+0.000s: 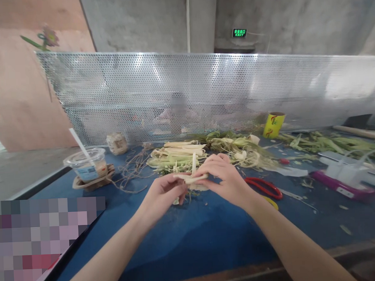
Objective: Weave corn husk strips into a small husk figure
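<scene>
Near the middle of the blue table (192, 248), my left hand (169, 191) pinches one end of a pale plant strip (192, 179). My right hand (222, 176) has its thumb and fingers closed on the strip's other end. A short pale stalk (194, 163) stands upright between the hands. Just behind them lies a pile of pale and green husks (178, 153), partly hidden by my fingers. Small scraps show under the hands.
A lidded cup (91, 171) with a straw, tangled twine (134, 167) and a twine ball (117, 143) are left. Right are red-handled scissors (264, 187), yellow tape (271, 202), a purple-based container (343, 187), green leaves (324, 143) and a yellow can (274, 125). A perforated screen (204, 94) stands behind.
</scene>
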### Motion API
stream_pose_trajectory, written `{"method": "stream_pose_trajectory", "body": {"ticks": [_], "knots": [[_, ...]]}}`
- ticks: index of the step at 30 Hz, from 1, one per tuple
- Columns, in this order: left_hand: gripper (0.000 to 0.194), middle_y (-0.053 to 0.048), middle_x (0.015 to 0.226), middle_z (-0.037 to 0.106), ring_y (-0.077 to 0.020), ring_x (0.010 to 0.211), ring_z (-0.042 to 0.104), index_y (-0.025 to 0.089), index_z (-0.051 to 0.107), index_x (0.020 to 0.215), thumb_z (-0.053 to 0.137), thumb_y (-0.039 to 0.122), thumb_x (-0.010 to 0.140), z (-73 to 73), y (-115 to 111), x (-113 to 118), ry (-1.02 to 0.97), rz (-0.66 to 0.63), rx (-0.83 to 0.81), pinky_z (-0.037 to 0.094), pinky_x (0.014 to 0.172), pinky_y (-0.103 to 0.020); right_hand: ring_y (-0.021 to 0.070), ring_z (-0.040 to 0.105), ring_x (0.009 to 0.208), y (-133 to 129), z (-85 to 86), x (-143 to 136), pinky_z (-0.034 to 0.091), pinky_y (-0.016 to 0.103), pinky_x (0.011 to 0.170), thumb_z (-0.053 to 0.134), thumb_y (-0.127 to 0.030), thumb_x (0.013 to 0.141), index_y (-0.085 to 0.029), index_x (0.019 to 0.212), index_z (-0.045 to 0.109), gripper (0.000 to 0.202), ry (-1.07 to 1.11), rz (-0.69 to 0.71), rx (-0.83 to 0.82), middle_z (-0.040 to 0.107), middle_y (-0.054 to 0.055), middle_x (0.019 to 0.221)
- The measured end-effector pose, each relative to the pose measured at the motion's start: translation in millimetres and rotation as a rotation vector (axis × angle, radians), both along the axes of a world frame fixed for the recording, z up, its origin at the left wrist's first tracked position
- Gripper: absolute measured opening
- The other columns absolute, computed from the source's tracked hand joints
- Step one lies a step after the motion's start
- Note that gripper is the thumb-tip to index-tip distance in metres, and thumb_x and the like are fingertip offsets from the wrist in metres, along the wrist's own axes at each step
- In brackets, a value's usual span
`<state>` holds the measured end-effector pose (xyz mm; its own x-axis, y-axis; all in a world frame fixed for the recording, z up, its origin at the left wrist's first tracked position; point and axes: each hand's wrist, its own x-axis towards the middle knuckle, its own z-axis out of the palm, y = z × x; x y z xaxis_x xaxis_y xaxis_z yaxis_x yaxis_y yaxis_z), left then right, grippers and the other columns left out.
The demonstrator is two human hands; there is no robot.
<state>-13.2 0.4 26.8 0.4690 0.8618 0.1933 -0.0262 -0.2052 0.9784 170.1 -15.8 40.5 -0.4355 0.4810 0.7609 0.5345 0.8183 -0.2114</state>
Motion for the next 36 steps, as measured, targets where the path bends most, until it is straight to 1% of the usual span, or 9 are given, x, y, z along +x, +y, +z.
{"method": "stream_pose_trajectory", "body": {"ticks": [4, 8, 12, 20, 24, 27, 30, 34, 36], "knots": [[0.027, -0.001, 0.071, 0.059, -0.01, 0.062, 0.052, 0.014, 0.062, 0.089, 0.065, 0.016, 0.062, 0.5, 0.3, -0.1, 0.04, -0.048, 0.027, 0.041, 0.055, -0.021, 0.0139, 0.05, 0.078, 0.0, 1.0, 3.5, 0.031, 0.031, 0.076, 0.055, -0.022, 0.08, -0.022, 0.08, 0.062, 0.007, -0.059, 0.016, 0.06, 0.065, -0.001, 0.079], [0.03, -0.002, 0.071, 0.063, -0.0125, 0.06, 0.055, 0.016, 0.064, 0.091, 0.066, 0.022, 0.062, -4.3, 4.4, -1.2, 0.164, 0.062, 0.112, 0.044, 0.056, -0.023, 0.0145, 0.048, 0.08, -3.0, 1.0, 3.0, 0.027, 0.034, 0.077, 0.046, -0.019, 0.085, -0.022, 0.079, 0.062, 0.017, -0.213, -0.027, 0.032, 0.063, 0.001, 0.083], [0.025, -0.003, 0.071, 0.065, -0.0131, 0.059, 0.055, 0.018, 0.068, 0.085, 0.067, 0.029, 0.063, -5.1, 6.2, -3.7, 0.326, 0.171, 0.318, 0.044, 0.055, -0.023, 0.0141, 0.047, 0.082, -5.0, 0.3, 1.8, 0.025, 0.034, 0.077, 0.043, -0.017, 0.086, -0.02, 0.077, 0.06, 0.02, -0.281, -0.03, 0.012, 0.061, 0.001, 0.084], [0.02, -0.003, 0.082, 0.067, -0.0136, 0.065, 0.058, 0.022, 0.068, 0.087, 0.062, 0.03, 0.07, -0.3, 3.2, -5.8, 0.444, 0.179, 0.642, 0.045, 0.06, -0.022, 0.0165, 0.043, 0.086, -7.2, 1.2, 1.4, 0.024, 0.037, 0.079, 0.042, -0.014, 0.085, -0.02, 0.075, 0.06, 0.022, -0.403, -0.122, 0.121, 0.058, 0.003, 0.087], [0.02, -0.005, 0.089, 0.067, -0.0169, 0.078, 0.061, 0.022, 0.068, 0.088, 0.059, 0.03, 0.073, 1.2, 2.3, -7.4, 0.462, 0.209, 0.699, 0.046, 0.069, -0.023, 0.0193, 0.038, 0.099, -8.6, 0.6, -3.1, 0.03, 0.037, 0.081, 0.047, -0.021, 0.084, -0.024, 0.072, 0.063, 0.021, -0.265, -0.134, 0.105, 0.049, 0.004, 0.108], [0.021, -0.005, 0.088, 0.067, -0.016, 0.072, 0.06, 0.022, 0.068, 0.087, 0.061, 0.033, 0.07, 3.1, 1.6, -8.1, 0.462, 0.211, 0.743, 0.047, 0.062, -0.022, 0.0221, 0.031, 0.111, -7.7, 0.2, -3.2, 0.032, 0.039, 0.087, 0.052, -0.024, 0.081, -0.026, 0.072, 0.066, 0.017, -0.123, -0.128, 0.039, 0.039, 0.002, 0.122], [0.02, -0.005, 0.084, 0.067, -0.0154, 0.067, 0.059, 0.022, 0.068, 0.085, 0.063, 0.033, 0.069, 5.2, 1.1, -8.3, 0.457, 0.223, 0.757, 0.047, 0.059, -0.022, 0.023, 0.028, 0.117, -5.4, -0.4, -3.0, 0.032, 0.042, 0.091, 0.056, -0.025, 0.078, -0.028, 0.073, 0.068, 0.014, -0.038, -0.13, -0.005, 0.034, 0.001, 0.127], [0.017, -0.005, 0.087, 0.068, -0.0185, 0.082, 0.06, 0.023, 0.068, 0.084, 0.06, 0.03, 0.071, 7.1, 0.5, -8.3, 0.448, 0.217, 0.772, 0.047, 0.073, -0.025, 0.0247, 0.025, 0.121, -3.6, -3.2, -7.2, 0.027, 0.046, 0.096, 0.058, -0.025, 0.076, -0.028, 0.069, 0.068, 0.012, -0.022, -0.087, -0.007, 0.027, -0.002, 0.134], [0.013, -0.004, 0.087, 0.068, -0.0183, 0.081, 0.06, 0.022, 0.069, 0.079, 0.061, 0.028, 0.07, 6.9, 0.2, -8.0, 0.408, 0.209, 0.753, 0.047, 0.072, -0.025, 0.0251, 0.023, 0.122, -3.9, -4.9, -9.7, 0.024, 0.048, 0.097, 0.056, -0.025, 0.078, -0.029, 0.07, 0.067, 0.014, 0.003, -0.068, 0.009, 0.022, -0.004, 0.136]]}}
